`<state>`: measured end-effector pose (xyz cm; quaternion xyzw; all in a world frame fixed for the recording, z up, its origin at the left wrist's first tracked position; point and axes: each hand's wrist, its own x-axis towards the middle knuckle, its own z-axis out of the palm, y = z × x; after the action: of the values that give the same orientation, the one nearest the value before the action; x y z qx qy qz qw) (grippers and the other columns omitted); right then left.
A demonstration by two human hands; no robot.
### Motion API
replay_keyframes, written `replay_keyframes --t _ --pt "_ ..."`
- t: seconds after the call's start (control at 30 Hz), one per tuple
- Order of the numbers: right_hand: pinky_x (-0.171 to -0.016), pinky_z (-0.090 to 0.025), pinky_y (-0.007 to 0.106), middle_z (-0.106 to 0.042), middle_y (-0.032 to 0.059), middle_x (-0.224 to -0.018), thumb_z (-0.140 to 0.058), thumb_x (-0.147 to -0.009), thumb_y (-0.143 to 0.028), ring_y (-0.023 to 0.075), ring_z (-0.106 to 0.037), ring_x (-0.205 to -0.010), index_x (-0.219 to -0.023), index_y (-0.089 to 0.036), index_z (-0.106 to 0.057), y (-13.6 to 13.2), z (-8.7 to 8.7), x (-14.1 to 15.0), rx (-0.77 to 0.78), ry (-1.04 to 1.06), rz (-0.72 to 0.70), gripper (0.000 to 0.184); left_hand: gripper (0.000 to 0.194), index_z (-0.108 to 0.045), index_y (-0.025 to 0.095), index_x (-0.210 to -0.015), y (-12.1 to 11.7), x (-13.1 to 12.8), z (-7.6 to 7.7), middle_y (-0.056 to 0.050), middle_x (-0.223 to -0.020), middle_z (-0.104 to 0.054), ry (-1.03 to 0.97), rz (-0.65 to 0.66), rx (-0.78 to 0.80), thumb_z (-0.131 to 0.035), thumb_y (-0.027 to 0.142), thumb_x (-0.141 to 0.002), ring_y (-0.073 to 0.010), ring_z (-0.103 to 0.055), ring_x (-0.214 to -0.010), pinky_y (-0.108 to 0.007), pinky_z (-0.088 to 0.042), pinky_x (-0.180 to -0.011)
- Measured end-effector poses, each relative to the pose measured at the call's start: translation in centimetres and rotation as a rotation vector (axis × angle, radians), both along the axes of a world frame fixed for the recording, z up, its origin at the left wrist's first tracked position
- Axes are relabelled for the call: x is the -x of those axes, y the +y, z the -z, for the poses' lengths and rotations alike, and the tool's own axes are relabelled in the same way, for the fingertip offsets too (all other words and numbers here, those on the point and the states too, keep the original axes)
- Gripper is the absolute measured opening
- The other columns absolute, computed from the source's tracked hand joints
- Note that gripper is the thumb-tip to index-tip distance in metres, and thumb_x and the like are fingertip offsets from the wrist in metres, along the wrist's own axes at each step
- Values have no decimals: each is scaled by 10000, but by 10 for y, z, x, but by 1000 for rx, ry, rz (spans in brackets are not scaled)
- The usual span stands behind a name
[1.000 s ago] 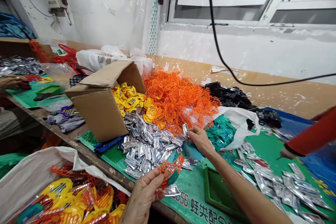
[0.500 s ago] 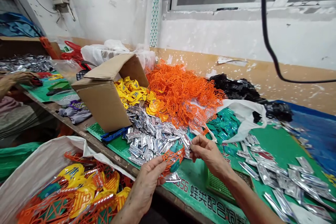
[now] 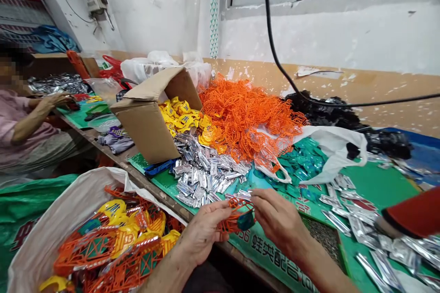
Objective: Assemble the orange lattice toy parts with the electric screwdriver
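Observation:
My left hand (image 3: pixel 206 231) grips an orange plastic lattice piece (image 3: pixel 237 217) with a teal part on it, just above the table's front edge. My right hand (image 3: pixel 280 219) pinches a silver foil sachet (image 3: pixel 239 194) against the top of that lattice. Behind my hands lies a heap of silver sachets (image 3: pixel 206 169). Beyond it is a tangled pile of orange lattice pieces (image 3: pixel 247 119), with yellow plastic pieces (image 3: pixel 182 121) to its left. Teal sachets (image 3: pixel 302 162) lie to its right.
A white sack (image 3: pixel 68 219) of orange and yellow pieces stands at lower left, beside a cardboard box (image 3: pixel 144 123). A seated co-worker (image 3: pixel 24 119) works at left. A hand in a red sleeve (image 3: pixel 409 217) reaches in at right. A black cable (image 3: pixel 275 41) hangs overhead.
My hands have come together, bringing the silver sachet onto the orange lattice piece. The red-sleeved arm has moved in low at right, and the view has shifted, now showing the seated co-worker.

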<state>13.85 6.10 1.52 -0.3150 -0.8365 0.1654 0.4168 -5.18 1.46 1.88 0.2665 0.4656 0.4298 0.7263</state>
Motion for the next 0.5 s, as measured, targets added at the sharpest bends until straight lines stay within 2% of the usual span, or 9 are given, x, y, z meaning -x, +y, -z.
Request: replay_keyframes --t 0.1,0.17,0.27,0.33,0.43,0.5 --pt "-819 -530 358 -692 154 -997 -447 -897 -40 218 -622 -926 -1040 -96 -657 -10 1 -6 -454 -219 -47 260 293 -734 169 -953 -1 0 -1 -44 -845 -726 -44 15 7 -720 305 -694 -135 -606 -699 -208 -378 -535" --pt "-847 -542 368 -687 174 -1011 -391 -908 -16 227 -623 -970 -1056 -57 -644 -17 0 -10 -581 -298 -57 296 284 -735 166 -940 -3 -1 0 -49 -844 -727 -43 8 5 -710 290 -686 -148 -604 -716 -225 -390 -559" --pt "-851 -559 367 -690 181 -1019 -343 -920 -12 225 -631 -993 -1050 -55 -644 -25 -5 -14 -594 -319 -70 330 290 -738 177 -941 -6 -2 2 -53 -908 -730 -8 -31 -29 -689 373 -734 -170 -597 -803 -240 -392 -603" --pt "-849 -566 367 -691 184 -1037 -340 -926 -19 228 -629 -1023 -1077 -61 -637 -30 -7 -15 -589 -317 -73 336 303 -746 183 -928 -8 -3 3 -39 -892 -732 29 -9 -100 -673 437 -778 -155 -576 -784 -236 -370 -616" --pt "-826 -572 334 -680 162 -1046 -370 -926 -21 208 -629 -1012 -1105 -99 -625 -37 -7 -13 -505 -241 -59 321 263 -765 173 -921 -10 -6 0 -22 -823 -739 94 64 -238 -670 396 -817 -128 -549 -726 -233 -361 -652" --pt "-792 -571 285 -662 134 -1020 -435 -922 -42 181 -636 -960 -1103 -137 -620 -41 -4 -11 -398 -137 8 276 244 -768 175 -972 -11 -6 -2 -21 -850 -753 96 86 -296 -650 344 -842 -140 -577 -776 -237 -388 -724"
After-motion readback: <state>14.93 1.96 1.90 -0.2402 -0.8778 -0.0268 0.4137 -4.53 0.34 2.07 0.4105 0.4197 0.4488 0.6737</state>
